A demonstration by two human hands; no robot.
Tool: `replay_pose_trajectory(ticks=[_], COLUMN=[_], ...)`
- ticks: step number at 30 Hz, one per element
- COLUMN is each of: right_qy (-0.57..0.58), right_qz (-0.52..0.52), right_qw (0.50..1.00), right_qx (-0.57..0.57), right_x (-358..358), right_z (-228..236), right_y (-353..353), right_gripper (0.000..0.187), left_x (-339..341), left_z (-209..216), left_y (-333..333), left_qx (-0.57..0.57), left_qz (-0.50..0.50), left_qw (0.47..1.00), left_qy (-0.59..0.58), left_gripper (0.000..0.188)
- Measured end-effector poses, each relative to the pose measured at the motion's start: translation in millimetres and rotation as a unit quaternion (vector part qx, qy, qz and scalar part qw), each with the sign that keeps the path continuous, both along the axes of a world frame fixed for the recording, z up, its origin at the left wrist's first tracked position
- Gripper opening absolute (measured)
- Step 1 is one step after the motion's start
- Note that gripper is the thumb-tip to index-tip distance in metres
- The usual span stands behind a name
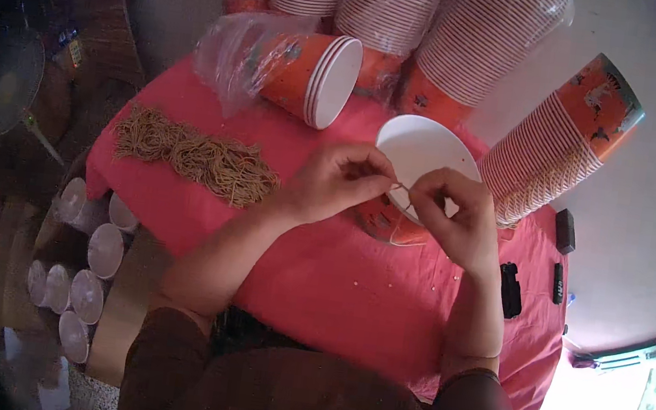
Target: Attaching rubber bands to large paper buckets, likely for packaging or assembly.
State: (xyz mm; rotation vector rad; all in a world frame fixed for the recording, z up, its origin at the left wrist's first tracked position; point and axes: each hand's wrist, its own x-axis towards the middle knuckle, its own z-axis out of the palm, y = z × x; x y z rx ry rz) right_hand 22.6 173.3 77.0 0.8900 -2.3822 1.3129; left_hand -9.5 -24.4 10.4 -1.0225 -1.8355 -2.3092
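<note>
My left hand (343, 181) and my right hand (461, 217) meet over the near rim of an orange paper bucket (382, 218) with a white inside. Each is closed in a pinch, thumb against forefinger. Between the fingertips runs a thin cord (402, 188), and a loop of it seems to hang down the bucket's near side. Whether the cord passes through the bucket's wall is too small to tell. Left of my left forearm lies a bundle of tan cords (195, 154), touched by neither hand.
Several tall stacks of nested buckets (389, 8) line the back, some in clear plastic; another stack (544, 145) leans at the right. A short nested set (311, 76) lies sideways. Black objects (510, 290) rest on the red cloth (312, 269). White-mouthed buckets (87, 297) stand below, left.
</note>
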Motion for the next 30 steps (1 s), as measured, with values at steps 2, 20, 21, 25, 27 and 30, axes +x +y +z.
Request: replay_pose_trajectory(ticks=[2,20,21,25,27,30], right_qy=[-0.12,0.112,0.117,0.108,0.096,0.113], right_qz=[0.018,-0.094,-0.087,-0.075,-0.082,-0.079], right_qw=[0.987,0.926,0.924,0.916,0.914,0.914], right_qx=[0.109,0.349,0.353,0.379,0.385,0.382], right_x=[13.8,-4.0,-4.5,-7.6,-7.1,-5.8], right_z=[13.2,-23.5,-24.6,-31.5,-32.0,-32.1], right_y=[-1.5,-1.9,-0.1,3.2,4.9,2.2], right_gripper=[0.004,0.009,0.01,0.012,0.012,0.011], left_x=[-6.0,-19.4,-18.1,-17.7,-17.1,-13.4], left_z=[3.6,-21.9,-21.8,-28.2,-28.4,-37.0], left_y=[-6.5,-1.5,1.5,3.7,7.7,18.1], left_qx=[0.001,-0.229,-0.199,-0.159,-0.144,-0.103], left_qz=[0.039,-0.093,-0.106,-0.144,-0.139,-0.123], left_qw=[0.998,0.952,0.952,0.95,0.951,0.953], left_qy=[0.043,-0.178,-0.207,-0.227,-0.236,-0.257], left_gripper=[0.009,0.023,0.022,0.019,0.018,0.015])
